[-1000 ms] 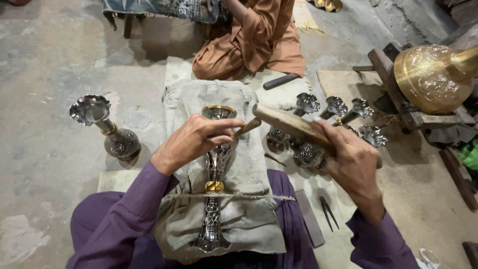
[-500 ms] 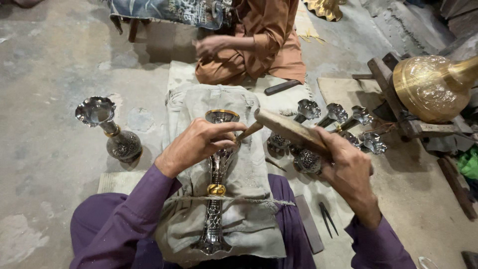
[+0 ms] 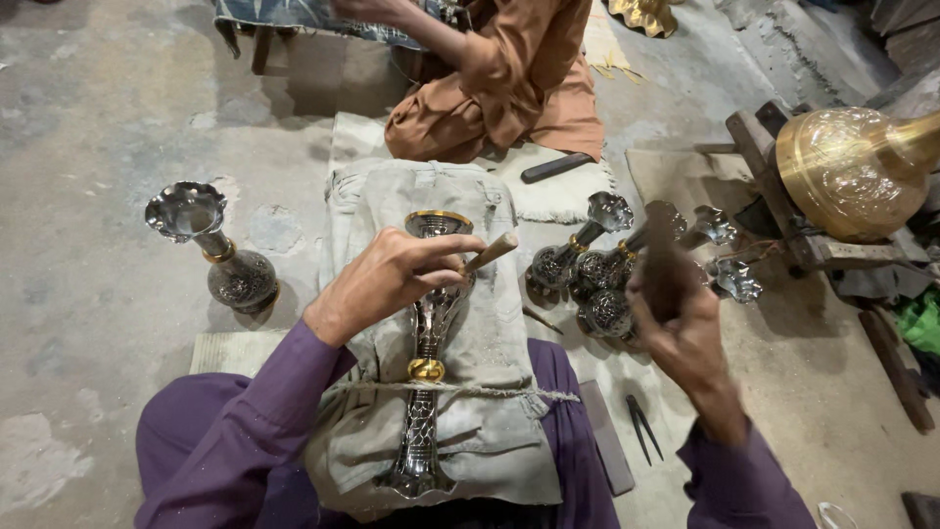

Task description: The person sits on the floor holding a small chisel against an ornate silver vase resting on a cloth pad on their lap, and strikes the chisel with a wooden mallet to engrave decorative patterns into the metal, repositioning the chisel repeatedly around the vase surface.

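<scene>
Engraved metal vase [image 3: 428, 353] lies lengthwise on a grey cloth pad [image 3: 490, 431] across the lap, bound by a cord [image 3: 490, 392]. Left hand [image 3: 387, 279] rests on the vase's upper part, fingers closed around a wooden-handled chisel [image 3: 490, 252]. Right hand [image 3: 685, 318], raised and blurred, is clenched on a dark mallet [image 3: 666, 255]. Finished vases [image 3: 597, 284] cluster just beside it; another vase [image 3: 220, 255] stands left on the floor.

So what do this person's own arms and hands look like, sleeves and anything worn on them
Both arms wear long purple sleeves, loose and dusted with pale specks, ending at the wrists. The left hand is bare, with no glove, ring or watch visible. The right hand is also bare but motion-blurred, so small details on its fingers cannot be made out.
</scene>
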A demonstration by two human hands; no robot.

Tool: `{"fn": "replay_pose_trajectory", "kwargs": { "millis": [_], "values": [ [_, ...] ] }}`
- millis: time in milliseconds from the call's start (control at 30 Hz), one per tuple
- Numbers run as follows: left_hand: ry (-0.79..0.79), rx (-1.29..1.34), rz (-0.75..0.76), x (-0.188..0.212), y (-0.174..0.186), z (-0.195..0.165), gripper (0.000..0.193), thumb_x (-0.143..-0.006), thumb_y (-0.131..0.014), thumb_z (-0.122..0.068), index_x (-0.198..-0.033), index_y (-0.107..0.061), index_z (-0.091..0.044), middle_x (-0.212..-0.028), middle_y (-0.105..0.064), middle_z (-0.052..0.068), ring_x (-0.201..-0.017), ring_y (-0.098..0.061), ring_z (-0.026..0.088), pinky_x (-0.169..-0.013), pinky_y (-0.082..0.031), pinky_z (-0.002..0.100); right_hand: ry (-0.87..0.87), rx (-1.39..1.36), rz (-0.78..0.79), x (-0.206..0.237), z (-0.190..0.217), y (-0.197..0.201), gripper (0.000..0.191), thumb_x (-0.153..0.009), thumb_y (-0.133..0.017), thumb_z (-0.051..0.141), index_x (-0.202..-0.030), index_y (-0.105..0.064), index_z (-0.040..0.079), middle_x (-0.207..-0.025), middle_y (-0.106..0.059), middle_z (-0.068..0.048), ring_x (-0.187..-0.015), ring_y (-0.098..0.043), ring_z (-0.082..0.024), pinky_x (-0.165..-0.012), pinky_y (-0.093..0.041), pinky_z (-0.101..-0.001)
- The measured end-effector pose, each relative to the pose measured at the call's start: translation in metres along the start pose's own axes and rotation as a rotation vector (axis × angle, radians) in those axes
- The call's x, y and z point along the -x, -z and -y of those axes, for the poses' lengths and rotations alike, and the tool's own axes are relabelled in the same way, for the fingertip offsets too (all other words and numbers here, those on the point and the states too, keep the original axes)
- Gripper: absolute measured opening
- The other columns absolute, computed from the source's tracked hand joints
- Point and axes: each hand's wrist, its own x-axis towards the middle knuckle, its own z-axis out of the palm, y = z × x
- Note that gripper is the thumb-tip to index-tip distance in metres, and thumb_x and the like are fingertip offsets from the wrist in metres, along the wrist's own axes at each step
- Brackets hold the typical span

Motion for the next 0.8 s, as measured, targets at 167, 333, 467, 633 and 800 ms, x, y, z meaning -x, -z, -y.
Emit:
{"fn": "replay_pose_trajectory", "kwargs": {
  "millis": [167, 333, 467, 633, 800],
  "values": [
    [-0.019, 0.008, -0.003, -0.0011, 0.0, 0.0012, 0.044, -0.087, -0.077, -0.018, -0.13, -0.067, -0.013, -0.088, -0.08, 0.005, -0.076, -0.079, 0.019, -0.07, -0.061, 0.033, 0.001, 0.443, 0.017, 0.0021, -0.0016, 0.0033, 0.053, -0.096, -0.07, 0.009, -0.145, -0.058, 0.021, -0.107, -0.076, -0.01, -0.076, -0.071, -0.018, -0.063, -0.06, -0.0321],
    [-0.02, -0.015, 0.009, -0.0008, 0.0001, 0.0044, 0.046, -0.086, -0.078, -0.017, -0.13, -0.067, -0.013, -0.088, -0.08, 0.005, -0.075, -0.078, 0.02, -0.07, -0.06, 0.035, 0.052, 0.257, 0.083, 0.0001, -0.0003, 0.0039, 0.056, -0.095, -0.068, 0.004, -0.145, -0.054, 0.022, -0.102, -0.074, -0.007, -0.081, -0.07, -0.018, -0.072, -0.061, -0.0354],
    [0.004, 0.023, 0.001, 0.0013, 0.0, 0.0046, 0.045, -0.086, -0.078, -0.016, -0.13, -0.067, -0.013, -0.088, -0.08, 0.005, -0.076, -0.078, 0.019, -0.07, -0.06, 0.034, -0.088, 0.026, 0.0, -0.0006, 0.0028, 0.0036, 0.061, -0.095, -0.066, 0.001, -0.151, -0.047, 0.014, -0.099, -0.074, -0.005, -0.071, -0.071, -0.015, -0.065, -0.064, -0.032],
    [0.027, 0.005, 0.003, 0.0023, -0.0007, 0.005, 0.046, -0.085, -0.078, -0.017, -0.129, -0.068, -0.014, -0.086, -0.079, 0.005, -0.072, -0.077, 0.018, -0.068, -0.06, 0.032, 0.051, 0.274, 0.071, 0.001, 0.0072, 0.0002, 0.063, -0.089, -0.067, -0.001, -0.148, -0.054, 0.018, -0.11, -0.075, -0.01, -0.084, -0.073, -0.021, -0.072, -0.064, -0.0355],
    [-0.009, 0.029, -0.004, 0.0018, -0.0005, 0.0071, 0.045, -0.086, -0.077, -0.016, -0.13, -0.068, -0.014, -0.087, -0.079, 0.006, -0.074, -0.077, 0.018, -0.069, -0.06, 0.033, 0.025, 0.04, 0.024, -0.0007, 0.0039, -0.002, 0.055, -0.094, -0.068, 0.002, -0.143, -0.052, 0.022, -0.102, -0.074, -0.005, -0.08, -0.073, -0.017, -0.071, -0.064, -0.0313]
  ]
}}
